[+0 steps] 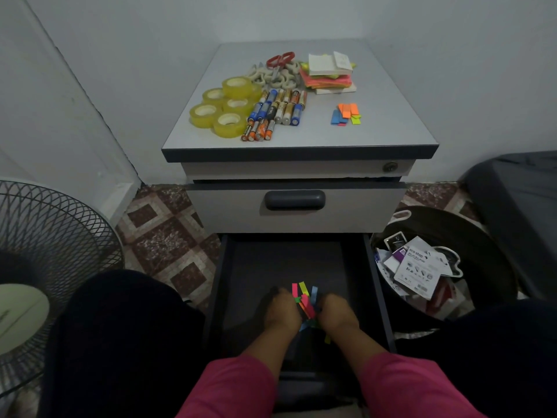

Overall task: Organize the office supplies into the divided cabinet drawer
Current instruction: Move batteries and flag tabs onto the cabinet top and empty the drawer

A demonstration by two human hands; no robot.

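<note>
Both hands were low in the open bottom drawer (301, 260), a dark, flat box with thin straight walls. The left hand (281, 312) and the right hand (337, 313) together gripped a loose bunch of thin, bright paper flags (305, 298). Much bare drawer floor lay behind them. On the smooth grey cabinet top (391, 116) were glossy tape rolls (224, 105), batteries (275, 111) and scissors (278, 63).

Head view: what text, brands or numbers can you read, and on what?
"eco shop" and "ALKALINE": white packet in the bin.
Smaller print on that packet: too small to read.
Battery labels: blurred.
Black card in the bin: unreadable.
</note>
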